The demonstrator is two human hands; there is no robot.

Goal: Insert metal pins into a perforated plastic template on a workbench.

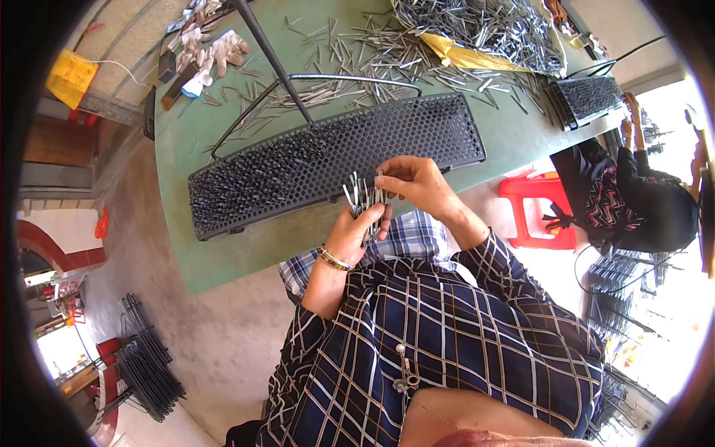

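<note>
My left hand (353, 232) is closed round a bundle of thin metal pins (356, 195), their silvery ends sticking up past the thumb. Just to its right, my right hand (418, 185) pinches with thumb and forefinger at the edge of the bundle, on what looks like a single pin. Both hands are in front of a long black perforated rack (380, 132). Pins stand packed in the holes over its left part, while the holes toward the right show bare.
The rack lies on a green table (186, 261). Loose pins are scattered behind it, beside a big heap (477, 33) on yellow sheeting (454, 54). Work gloves (223, 52) lie far left. A co-worker (625, 194) sits right, by a red stool (532, 201) and a second rack (585, 100).
</note>
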